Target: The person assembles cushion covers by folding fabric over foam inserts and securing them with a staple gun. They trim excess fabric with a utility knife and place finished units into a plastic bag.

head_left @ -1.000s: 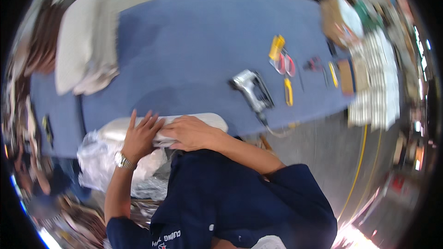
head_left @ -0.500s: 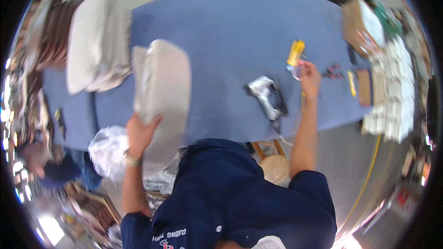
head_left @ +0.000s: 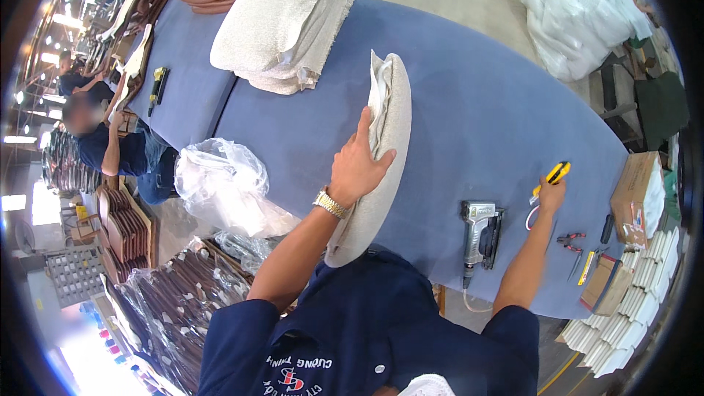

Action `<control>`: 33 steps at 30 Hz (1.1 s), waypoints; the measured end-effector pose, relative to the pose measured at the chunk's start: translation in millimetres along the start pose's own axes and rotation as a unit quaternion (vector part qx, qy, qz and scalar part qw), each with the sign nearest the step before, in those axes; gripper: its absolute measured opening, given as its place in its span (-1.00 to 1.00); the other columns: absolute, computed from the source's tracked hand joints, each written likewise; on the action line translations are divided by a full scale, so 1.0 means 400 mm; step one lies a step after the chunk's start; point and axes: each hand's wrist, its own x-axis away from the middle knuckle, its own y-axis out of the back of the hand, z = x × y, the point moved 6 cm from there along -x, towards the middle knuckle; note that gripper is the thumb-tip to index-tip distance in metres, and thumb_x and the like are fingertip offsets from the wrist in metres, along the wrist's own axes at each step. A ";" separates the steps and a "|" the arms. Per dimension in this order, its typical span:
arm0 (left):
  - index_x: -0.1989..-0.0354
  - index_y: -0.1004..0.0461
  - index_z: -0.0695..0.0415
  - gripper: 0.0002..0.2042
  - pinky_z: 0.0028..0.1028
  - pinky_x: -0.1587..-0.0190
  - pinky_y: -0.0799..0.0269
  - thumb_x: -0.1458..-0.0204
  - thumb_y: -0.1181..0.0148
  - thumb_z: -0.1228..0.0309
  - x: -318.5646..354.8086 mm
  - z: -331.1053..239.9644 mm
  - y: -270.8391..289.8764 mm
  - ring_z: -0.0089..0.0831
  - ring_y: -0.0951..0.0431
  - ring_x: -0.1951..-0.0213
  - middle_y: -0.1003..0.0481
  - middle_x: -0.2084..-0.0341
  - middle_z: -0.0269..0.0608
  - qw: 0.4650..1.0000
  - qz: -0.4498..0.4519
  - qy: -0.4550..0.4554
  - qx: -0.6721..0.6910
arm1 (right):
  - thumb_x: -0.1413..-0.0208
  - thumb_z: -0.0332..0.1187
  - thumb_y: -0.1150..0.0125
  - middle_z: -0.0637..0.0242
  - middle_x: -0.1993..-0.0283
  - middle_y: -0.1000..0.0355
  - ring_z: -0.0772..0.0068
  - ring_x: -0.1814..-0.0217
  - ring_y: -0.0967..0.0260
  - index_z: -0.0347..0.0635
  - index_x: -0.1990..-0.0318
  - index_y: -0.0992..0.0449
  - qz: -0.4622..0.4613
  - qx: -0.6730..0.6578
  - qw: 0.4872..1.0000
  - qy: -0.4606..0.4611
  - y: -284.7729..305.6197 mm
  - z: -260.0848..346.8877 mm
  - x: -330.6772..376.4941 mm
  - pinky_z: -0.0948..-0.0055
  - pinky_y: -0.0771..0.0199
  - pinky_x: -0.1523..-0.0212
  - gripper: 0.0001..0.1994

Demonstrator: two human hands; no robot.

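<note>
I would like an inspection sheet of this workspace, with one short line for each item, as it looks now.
Surface: blue table, partly covered.
Job's things: folded beige piece; yellow tool.
Clutter: silver staple gun, red-and-black pliers, clear plastic bag.
Hands: left hand on the folded beige piece, thumb and index finger spread; right hand at the yellow tool, grip unclear.
Cables: pale hose at the staple gun's lower end.
Surroundings: co-worker at left; cardboard box at right.

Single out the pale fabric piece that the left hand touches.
It's the long, round-ended piece by itself, with the left hand on it; the other pale pieces lie stacked farther off, untouched.
</note>
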 end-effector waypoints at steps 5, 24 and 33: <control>-0.55 0.19 0.23 -0.02 -0.04 -0.13 -0.47 -0.09 -0.32 0.18 -0.038 -0.049 -0.058 0.27 -0.55 -0.06 -0.45 -0.09 0.42 0.999 -0.002 0.030 0.045 | -0.14 -0.11 -0.46 0.24 0.39 -0.52 0.46 0.65 -0.37 -0.21 0.12 -0.49 -0.010 -0.387 0.921 -0.047 0.010 0.146 0.195 0.40 -0.35 0.65 -0.62; -0.17 -0.58 -0.01 -0.54 -0.16 0.04 -0.49 -0.10 -0.09 0.63 -0.276 0.054 -0.003 -0.01 -0.56 0.19 -0.50 0.17 -0.01 0.952 -0.229 -0.022 0.204 | -0.41 0.16 0.01 0.25 0.27 -0.49 0.41 0.39 -0.52 -0.21 -0.28 -0.36 0.271 -0.681 0.677 0.069 -0.041 0.779 0.465 0.36 -0.63 0.32 -0.39; 0.19 -0.50 0.13 -0.66 -0.07 0.20 -0.58 -0.07 -0.38 0.14 -0.294 -0.075 -0.030 0.08 -0.62 0.18 -0.45 -0.05 -0.02 0.970 -0.219 0.002 0.106 | -0.37 -0.38 -0.13 0.19 0.36 -0.47 0.46 0.49 -0.39 -0.19 -0.20 -0.30 0.189 -0.643 0.721 0.175 -0.083 0.884 0.441 0.49 -0.51 0.44 -0.68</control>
